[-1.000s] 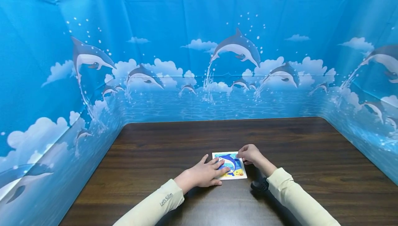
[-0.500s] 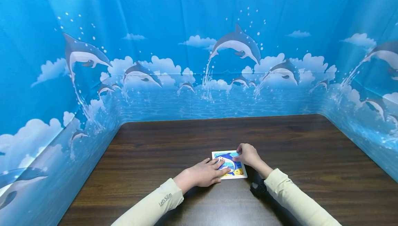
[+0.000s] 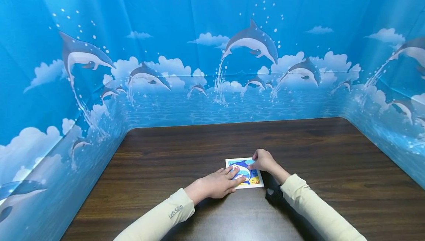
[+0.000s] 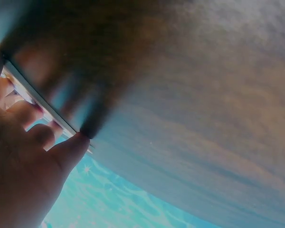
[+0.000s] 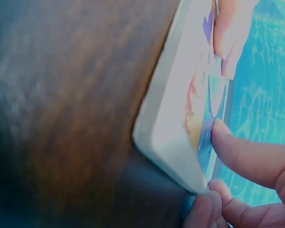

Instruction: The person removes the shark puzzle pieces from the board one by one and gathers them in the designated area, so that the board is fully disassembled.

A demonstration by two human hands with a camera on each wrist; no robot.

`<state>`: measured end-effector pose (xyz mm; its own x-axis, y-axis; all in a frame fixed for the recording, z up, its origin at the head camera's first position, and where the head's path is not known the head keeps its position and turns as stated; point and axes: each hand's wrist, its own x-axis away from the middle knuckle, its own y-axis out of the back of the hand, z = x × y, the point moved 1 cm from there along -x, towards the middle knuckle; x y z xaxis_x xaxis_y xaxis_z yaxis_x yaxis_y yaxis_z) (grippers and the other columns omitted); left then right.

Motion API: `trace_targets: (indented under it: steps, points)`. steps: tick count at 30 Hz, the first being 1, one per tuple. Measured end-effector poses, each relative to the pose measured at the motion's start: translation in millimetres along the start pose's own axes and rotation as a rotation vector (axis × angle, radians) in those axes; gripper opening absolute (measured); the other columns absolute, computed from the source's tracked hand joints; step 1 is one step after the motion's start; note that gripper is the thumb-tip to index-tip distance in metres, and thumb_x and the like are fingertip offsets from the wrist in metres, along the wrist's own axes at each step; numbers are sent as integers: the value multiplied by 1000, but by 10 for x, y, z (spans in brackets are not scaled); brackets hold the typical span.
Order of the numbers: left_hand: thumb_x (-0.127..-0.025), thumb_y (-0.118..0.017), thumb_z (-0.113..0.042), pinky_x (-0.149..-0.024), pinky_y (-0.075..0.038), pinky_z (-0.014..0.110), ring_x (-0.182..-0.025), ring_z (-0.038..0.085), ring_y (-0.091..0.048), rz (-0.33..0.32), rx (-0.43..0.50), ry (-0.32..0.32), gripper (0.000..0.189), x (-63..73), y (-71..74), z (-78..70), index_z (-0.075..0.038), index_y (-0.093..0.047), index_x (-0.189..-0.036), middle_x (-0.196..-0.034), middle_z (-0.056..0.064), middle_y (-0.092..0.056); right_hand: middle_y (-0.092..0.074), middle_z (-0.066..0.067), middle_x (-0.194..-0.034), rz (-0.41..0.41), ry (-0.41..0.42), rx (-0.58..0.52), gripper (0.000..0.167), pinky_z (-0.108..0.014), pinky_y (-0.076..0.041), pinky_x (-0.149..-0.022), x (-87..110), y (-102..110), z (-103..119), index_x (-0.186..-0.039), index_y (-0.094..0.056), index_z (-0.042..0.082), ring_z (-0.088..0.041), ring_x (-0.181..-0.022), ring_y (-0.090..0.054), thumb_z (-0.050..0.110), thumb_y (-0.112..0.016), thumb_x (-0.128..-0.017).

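A small square picture board (image 3: 255,180) with a white border and a blue dolphin print lies flat on the dark table. Fingers spread, my left hand (image 3: 216,184) rests over its left half and covers part of the picture. In the left wrist view, that hand's thumb touches the board's edge (image 4: 43,105). My right hand (image 3: 265,162) is at the upper right side. Seen from the right wrist, its thumb (image 5: 242,154) presses on the picture while curled fingers (image 5: 204,209) grip the edge near a rounded corner (image 5: 173,147).
A brown wood-grain table (image 3: 179,145) extends around the board. Blue curtain walls (image 3: 159,104) printed with dolphins and clouds enclose its back and sides. A black device (image 3: 274,194) sits under the right wrist.
My right hand has shifted slightly inward and up, its thumb moving from the board's right edge further onto the picture. The left hand stays in place. The head view has tilted a little.
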<state>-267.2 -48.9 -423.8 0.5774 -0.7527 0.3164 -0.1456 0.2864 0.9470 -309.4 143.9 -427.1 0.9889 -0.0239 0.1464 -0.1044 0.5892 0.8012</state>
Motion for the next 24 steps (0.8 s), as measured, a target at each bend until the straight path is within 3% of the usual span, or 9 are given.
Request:
trace_targets:
  steps: [6, 15, 24]
  points:
    - [-101, -36, -37, -114, -28, 40, -147, 22, -17, 11, -9, 1, 51, -1, 17, -17, -36, -19, -150, -159, 0, -15, -56, -8, -85, 19, -71, -54, 32, -28, -44, -63, -42, -16, -34, -90, -57, 1, -20, -75, -52, 13, -81, -73]
    - [-101, -36, -37, -115, -28, 42, -147, 21, -16, 22, -6, -1, 52, -14, 35, -15, -36, -18, -150, -159, -1, -15, -53, -6, -79, -4, -78, -58, 32, -25, -40, -59, -54, -1, -23, -84, -56, 2, -19, -72, -50, 13, -83, -70]
    - [-99, -40, -39, -118, -17, 46, -148, 20, -12, 22, 55, -10, 54, -48, 68, 45, -37, -20, -149, -160, -1, -12, -55, -7, -79, -39, -89, -42, 33, -27, -42, -60, -44, 11, 45, -82, -56, 3, -20, -71, -51, 12, -84, -68]
